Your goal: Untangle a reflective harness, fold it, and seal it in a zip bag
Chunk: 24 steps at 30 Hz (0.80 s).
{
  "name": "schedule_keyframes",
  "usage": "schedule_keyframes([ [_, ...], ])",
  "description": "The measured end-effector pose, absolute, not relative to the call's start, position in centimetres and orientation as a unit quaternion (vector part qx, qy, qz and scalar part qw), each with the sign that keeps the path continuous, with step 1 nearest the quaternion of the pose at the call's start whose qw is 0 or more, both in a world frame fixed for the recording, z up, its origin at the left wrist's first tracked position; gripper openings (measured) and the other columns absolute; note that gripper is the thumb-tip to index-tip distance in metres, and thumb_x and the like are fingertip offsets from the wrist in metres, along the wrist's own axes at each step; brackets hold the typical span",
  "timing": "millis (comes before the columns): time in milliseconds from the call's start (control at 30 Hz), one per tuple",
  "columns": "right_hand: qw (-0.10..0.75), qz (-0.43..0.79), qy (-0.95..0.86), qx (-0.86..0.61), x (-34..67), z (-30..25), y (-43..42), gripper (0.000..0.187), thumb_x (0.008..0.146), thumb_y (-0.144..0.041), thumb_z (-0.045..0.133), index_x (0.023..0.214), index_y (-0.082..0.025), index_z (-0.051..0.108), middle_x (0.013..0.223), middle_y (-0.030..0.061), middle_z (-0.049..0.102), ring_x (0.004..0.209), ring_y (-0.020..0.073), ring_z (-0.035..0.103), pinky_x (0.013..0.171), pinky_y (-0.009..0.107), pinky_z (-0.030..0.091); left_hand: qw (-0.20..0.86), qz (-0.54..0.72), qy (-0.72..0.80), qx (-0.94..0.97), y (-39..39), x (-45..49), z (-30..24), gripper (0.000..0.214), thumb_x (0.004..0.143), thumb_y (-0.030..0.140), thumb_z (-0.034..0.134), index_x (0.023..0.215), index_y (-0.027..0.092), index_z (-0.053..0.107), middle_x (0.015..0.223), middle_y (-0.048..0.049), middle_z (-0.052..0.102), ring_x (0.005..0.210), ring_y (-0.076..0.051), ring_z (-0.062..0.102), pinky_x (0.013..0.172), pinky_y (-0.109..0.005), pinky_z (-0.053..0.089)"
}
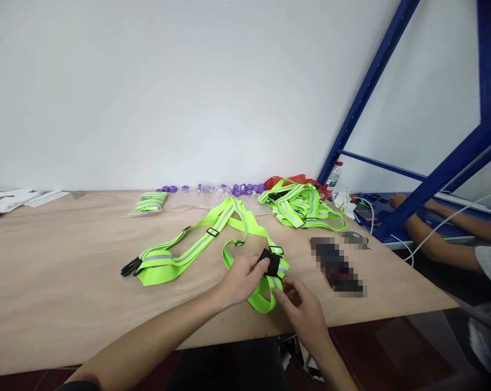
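One fluorescent-green harness (201, 244) with grey reflective stripe, spread on the brown-topped table (86, 304), running from between the two hands out to the far left of them, where a black clip (130, 267) lies at its end. Step in hand, by my judgement: arranging the strap about the black buckle (272, 263). Left hand (245, 277): closed on that buckle, thumb laid across its face, remaining fingers largely hidden beneath. Right hand (304, 309): partly open, fingers curled, thumb and forefinger at the strap loop just below the buckle; whether they pinch it firmly I cannot tell from where I stand. The next move seems to call for a steady left grip and fine control of the loop by the right fingertips. Pose: left forearm slanting in from low on its own side, right forearm rising steeply from the other, hands close together but apart. Also noted: a heap of green straps (296, 206) beyond the right hand; a bagged green bundle (151, 202), beyond the left hand and off to its left.
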State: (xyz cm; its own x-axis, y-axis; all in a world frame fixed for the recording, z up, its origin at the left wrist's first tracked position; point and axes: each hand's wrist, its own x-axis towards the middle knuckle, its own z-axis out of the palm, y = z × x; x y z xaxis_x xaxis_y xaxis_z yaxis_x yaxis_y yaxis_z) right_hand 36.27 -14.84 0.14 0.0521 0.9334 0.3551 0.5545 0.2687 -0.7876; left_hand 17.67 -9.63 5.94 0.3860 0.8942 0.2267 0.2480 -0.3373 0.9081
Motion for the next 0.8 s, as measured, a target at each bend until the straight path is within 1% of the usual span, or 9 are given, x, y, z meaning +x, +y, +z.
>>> schedule_keyframes([
  [100,0.458,0.313,-0.632,-0.542,36.1,-0.2,-15.0,0.042,0.089,-0.059,0.060,0.087,-0.019,0.068,0.078,0.0037,0.069,0.072,0.0198,0.063,0.066,0.029,0.052,0.408,0.395,0.393,0.723,-10.1,17.5,6.1,0.046,0.098,0.049,0.041,0.066,0.017,0.051,0.063,0.0002,0.049,0.059,-0.014,0.045,0.055,-0.026,0.032],
  [167,0.456,0.337,-0.637,-0.522,36.5,0.1,-14.9,0.042,0.089,-0.059,0.060,0.081,-0.018,0.067,0.077,0.0041,0.068,0.075,0.0204,0.063,0.069,0.029,0.052,0.406,0.399,0.391,0.723,-10.5,17.3,6.1,0.046,0.099,0.048,0.040,0.068,0.017,0.054,0.065,-0.0006,0.051,0.061,-0.014,0.048,0.056,-0.026,0.034],
  [233,0.443,0.321,-0.665,-0.508,37.2,0.8,-14.7,0.039,0.090,-0.055,0.061,0.079,-0.019,0.067,0.082,0.0055,0.070,0.082,0.0216,0.065,0.076,0.030,0.053,0.407,0.397,0.382,0.729,-10.7,17.0,5.9,0.046,0.099,0.047,0.040,0.069,0.016,0.056,0.068,-0.0016,0.055,0.063,-0.015,0.052,0.059,-0.026,0.037],
  [367,0.388,0.241,-0.748,-0.481,39.4,1.9,-14.3,0.031,0.091,-0.048,0.062,0.077,-0.022,0.068,0.102,0.0092,0.072,0.102,0.0254,0.067,0.089,0.037,0.054,0.398,0.372,0.365,0.755,-10.5,16.1,5.3,0.045,0.101,0.042,0.037,0.071,0.015,0.058,0.077,-0.0040,0.063,0.074,-0.017,0.057,0.069,-0.027,0.043],
  [467,0.354,0.193,-0.781,-0.476,41.2,1.8,-14.0,0.032,0.091,-0.049,0.062,0.073,-0.023,0.067,0.107,0.0100,0.073,0.104,0.0271,0.068,0.090,0.041,0.056,0.367,0.339,0.376,0.780,-9.7,15.1,4.5,0.047,0.100,0.040,0.036,0.061,0.017,0.049,0.071,-0.0028,0.060,0.070,-0.015,0.055,0.068,-0.028,0.043],
  [533,0.338,0.176,-0.789,-0.482,42.6,1.6,-13.8,0.032,0.091,-0.049,0.062,0.072,-0.023,0.067,0.112,0.0109,0.073,0.107,0.0284,0.069,0.092,0.044,0.056,0.349,0.326,0.382,0.791,-9.2,14.5,4.0,0.049,0.098,0.039,0.039,0.054,0.019,0.038,0.064,-0.0009,0.053,0.064,-0.014,0.050,0.067,-0.028,0.042],
  [600,0.323,0.167,-0.792,-0.491,44.0,1.5,-13.7,0.029,0.091,-0.048,0.062,0.076,-0.024,0.069,0.119,0.0124,0.071,0.112,0.0297,0.068,0.094,0.047,0.056,0.339,0.313,0.386,0.799,-9.0,14.1,3.8,0.051,0.096,0.038,0.045,0.050,0.019,0.033,0.060,0.0001,0.049,0.061,-0.013,0.046,0.064,-0.028,0.039],
  [667,0.315,0.161,-0.792,-0.497,45.2,1.5,-13.5,0.026,0.090,-0.047,0.062,0.081,-0.024,0.070,0.122,0.0136,0.071,0.114,0.0306,0.067,0.094,0.047,0.056,0.332,0.297,0.386,0.808,-9.3,13.9,3.8,0.050,0.093,0.037,0.051,0.049,0.018,0.036,0.061,-0.0003,0.051,0.062,-0.013,0.048,0.062,-0.028,0.038],
  [800,0.318,0.147,-0.782,-0.515,46.0,1.8,-12.9,0.018,0.090,-0.040,0.061,0.093,-0.024,0.069,0.123,0.0127,0.070,0.113,0.0293,0.068,0.093,0.046,0.057,0.282,0.265,0.385,0.838,-10.1,14.3,4.3,0.032,0.090,0.032,0.058,0.061,0.018,0.055,0.072,-0.0025,0.062,0.075,-0.017,0.058,0.069,-0.028,0.042],
])
